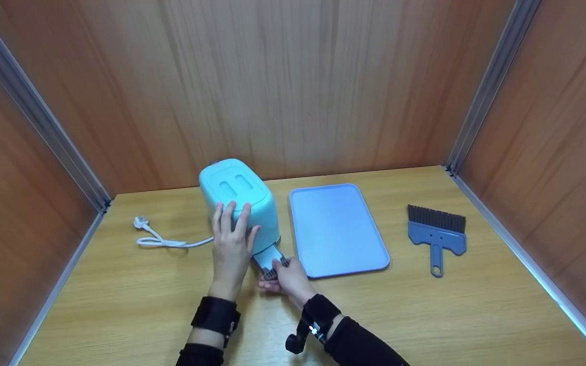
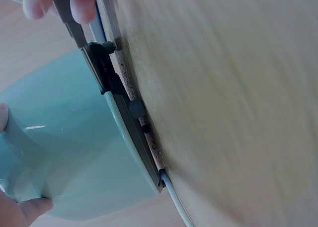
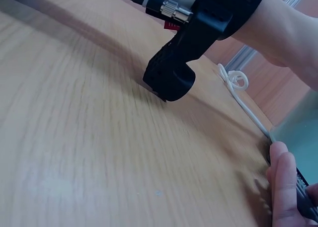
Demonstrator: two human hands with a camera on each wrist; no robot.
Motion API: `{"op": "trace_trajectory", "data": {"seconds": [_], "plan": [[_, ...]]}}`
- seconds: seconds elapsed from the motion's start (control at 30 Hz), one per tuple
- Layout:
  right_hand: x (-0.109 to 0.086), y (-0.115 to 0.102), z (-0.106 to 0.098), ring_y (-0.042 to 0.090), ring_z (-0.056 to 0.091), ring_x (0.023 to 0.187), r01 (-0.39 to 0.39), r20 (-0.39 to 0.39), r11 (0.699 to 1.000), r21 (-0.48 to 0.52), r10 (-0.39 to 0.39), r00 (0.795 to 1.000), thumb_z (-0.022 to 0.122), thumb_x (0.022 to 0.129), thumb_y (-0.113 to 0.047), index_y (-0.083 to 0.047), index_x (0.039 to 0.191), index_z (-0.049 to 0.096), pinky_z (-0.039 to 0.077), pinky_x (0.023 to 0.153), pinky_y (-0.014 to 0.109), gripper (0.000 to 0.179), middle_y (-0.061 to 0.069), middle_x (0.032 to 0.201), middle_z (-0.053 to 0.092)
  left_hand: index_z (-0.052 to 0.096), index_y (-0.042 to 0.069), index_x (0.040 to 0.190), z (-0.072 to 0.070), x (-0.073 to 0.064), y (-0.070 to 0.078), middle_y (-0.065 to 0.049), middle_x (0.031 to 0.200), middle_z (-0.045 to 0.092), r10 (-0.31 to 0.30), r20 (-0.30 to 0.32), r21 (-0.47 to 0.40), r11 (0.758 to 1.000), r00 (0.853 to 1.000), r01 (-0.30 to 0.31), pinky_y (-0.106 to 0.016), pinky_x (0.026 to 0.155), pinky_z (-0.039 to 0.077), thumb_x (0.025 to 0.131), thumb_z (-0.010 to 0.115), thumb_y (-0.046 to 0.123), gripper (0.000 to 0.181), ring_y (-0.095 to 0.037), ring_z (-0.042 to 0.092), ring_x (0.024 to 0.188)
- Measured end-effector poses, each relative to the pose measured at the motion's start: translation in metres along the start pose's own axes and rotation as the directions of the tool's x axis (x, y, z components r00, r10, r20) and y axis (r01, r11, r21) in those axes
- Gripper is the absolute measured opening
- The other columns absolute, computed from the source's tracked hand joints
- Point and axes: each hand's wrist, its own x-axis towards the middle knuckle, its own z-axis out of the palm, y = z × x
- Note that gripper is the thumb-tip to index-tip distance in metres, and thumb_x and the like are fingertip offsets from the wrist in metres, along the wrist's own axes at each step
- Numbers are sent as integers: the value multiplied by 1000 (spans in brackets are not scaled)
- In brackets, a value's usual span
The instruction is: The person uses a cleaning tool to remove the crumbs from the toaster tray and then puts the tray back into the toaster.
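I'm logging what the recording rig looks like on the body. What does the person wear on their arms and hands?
Both hands are bare: left hand, right hand. Each wrist carries a wide black strap; the right strap holds a black camera mount with a silver knurled fitting, and the left strap a small buckle. Black sleeves cover the forearms.

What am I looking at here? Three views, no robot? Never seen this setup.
No robot: a person works with bare hands, wearing three cameras. The wide view comes from the head; the two close ones from black wrist straps. On the wooden table stand a turquoise toaster with its white cord, a blue tray and a grey brush. The left hand rests flat on the toaster's side. The right hand pinches the grey crumb drawer sticking out of the toaster's base.
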Motion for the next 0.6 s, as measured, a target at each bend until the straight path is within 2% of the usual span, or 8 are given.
{"op": "trace_trajectory", "data": {"seconds": [0.2, 0.6], "plan": [[-3, 0, -2, 18, 77, 67, -8, -2, 1000, -7, 8, 1000, 48, 115, -18, 3, 124, 44, 67, 71, 28, 23, 26, 100, 74, 57, 17, 154, 0, 1, 0, -23, 159, 46, -13, 13, -9, 1000, 1000, 13, -65, 109, 54, 102, 75, 30, 57, -52, 32, 156], [-12, 4, -9, 16, 77, 66, 11, 2, 1000, -25, -11, 1000, 49, 115, -17, 6, 128, 42, 66, 69, 27, 28, 26, 97, 76, 59, 16, 153, 0, 1, 0, -24, 156, 48, -1, 1, -8, 1000, 1000, 1, -68, 111, 51, 100, 77, 29, 57, -53, 35, 154]]}}
